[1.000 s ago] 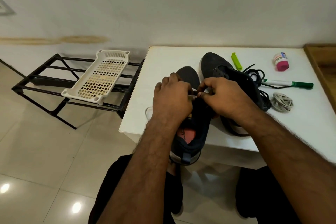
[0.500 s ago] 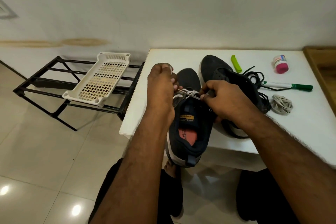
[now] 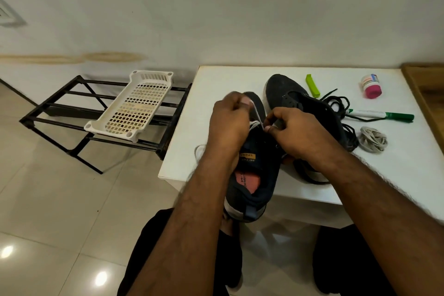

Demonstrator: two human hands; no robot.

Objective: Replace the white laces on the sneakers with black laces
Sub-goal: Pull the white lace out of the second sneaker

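A dark sneaker (image 3: 254,175) lies at the white table's near edge, heel toward me, pink insole showing. My left hand (image 3: 228,122) pinches its white lace (image 3: 256,114) and holds it taut above the tongue. My right hand (image 3: 298,132) pinches at the eyelets on the shoe's right side, touching the same lace. A loop of that lace (image 3: 199,150) trails on the table to the left. The second dark sneaker (image 3: 288,96), without a lace, lies behind my right hand. Black laces (image 3: 341,106) lie tangled to its right. A bundled white lace (image 3: 373,143) sits further right.
On the white table (image 3: 228,79) lie a green clip (image 3: 312,86), a green marker (image 3: 384,115) and a small pink-capped jar (image 3: 371,85). A black metal rack (image 3: 72,113) with a white plastic basket (image 3: 134,106) stands left of the table. A wooden edge (image 3: 427,94) borders the right.
My left hand pulled the white lace up and away from the shoe, then came down a little closer to my right hand. The right hand stays at the eyelets.
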